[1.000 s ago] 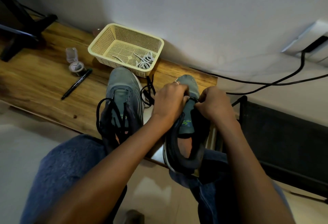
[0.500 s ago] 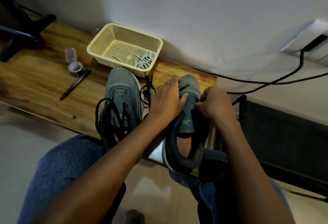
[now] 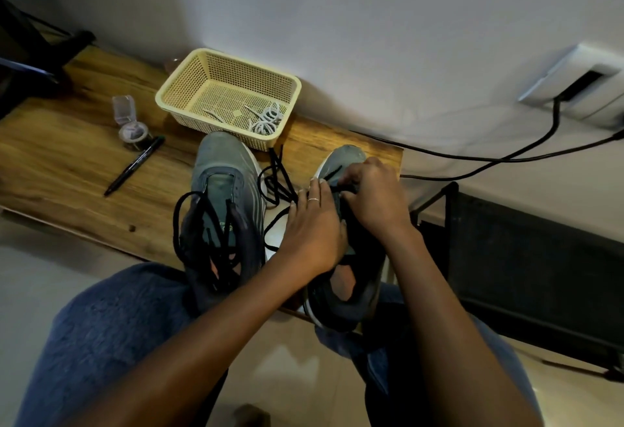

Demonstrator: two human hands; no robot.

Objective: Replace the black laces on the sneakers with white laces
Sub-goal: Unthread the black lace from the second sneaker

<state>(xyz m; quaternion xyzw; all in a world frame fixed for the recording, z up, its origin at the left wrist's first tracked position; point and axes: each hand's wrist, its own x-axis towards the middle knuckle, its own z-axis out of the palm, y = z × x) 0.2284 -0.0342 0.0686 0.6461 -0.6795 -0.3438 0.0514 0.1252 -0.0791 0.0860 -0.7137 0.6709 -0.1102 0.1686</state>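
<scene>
On the table [image 3: 67, 156] we steady the right sneaker [image 3: 344, 278] with our left hand [image 3: 314, 227], fingers straight, while our right hand [image 3: 374, 197] pinches its black lace [image 3: 280, 186]. White laces [image 3: 266, 119] lie in the basket [image 3: 189, 82].

I see a grained, lightly glossy wooden table [image 3: 60, 156] and a perforated cream plastic basket [image 3: 189, 87]. The grey sneakers [image 3: 219, 169] look matt cloth; my jeans [image 3: 111, 332] look coarse denim.

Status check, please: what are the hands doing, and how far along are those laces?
Left hand flat on right sneaker. Right hand pinching its black lace. White laces in basket, untouched. Nothing blocking.
</scene>
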